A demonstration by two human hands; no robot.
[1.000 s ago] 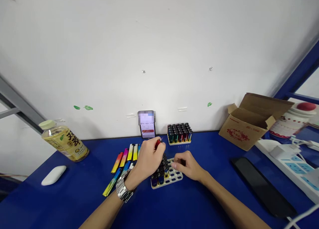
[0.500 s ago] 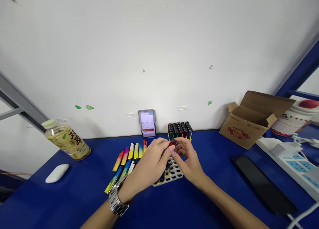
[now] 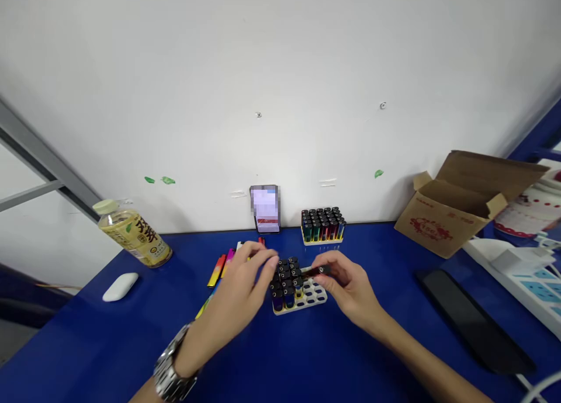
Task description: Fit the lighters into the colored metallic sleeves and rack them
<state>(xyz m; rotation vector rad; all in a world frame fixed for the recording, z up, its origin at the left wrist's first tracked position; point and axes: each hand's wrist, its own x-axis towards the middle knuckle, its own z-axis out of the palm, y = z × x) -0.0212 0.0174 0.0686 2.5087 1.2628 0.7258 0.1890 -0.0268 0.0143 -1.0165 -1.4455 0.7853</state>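
A white perforated tray [image 3: 314, 295] on the blue table [image 3: 280, 356] is partly filled with upright lighters [image 3: 286, 277]. My right hand [image 3: 350, 285] pinches a red lighter [image 3: 318, 270] that lies sideways just above the tray. My left hand [image 3: 240, 289] hovers left of the tray with fingers loosely spread and nothing in them, over a row of rainbow-coloured lighters [image 3: 218, 270] lying flat. A steel watch [image 3: 169, 375] is on my left wrist.
A full tray of lighters [image 3: 322, 226] and a propped phone [image 3: 265, 208] stand by the wall. A tea bottle [image 3: 135, 234] and a white mouse [image 3: 120, 286] are at left. An open cardboard box [image 3: 464, 201], a dark phone [image 3: 473, 320] and a power strip [image 3: 521, 280] lie at right.
The red lighter has passed from my left hand to my right hand. My left hand has let go and drawn back to the left. The camera has shifted slightly.
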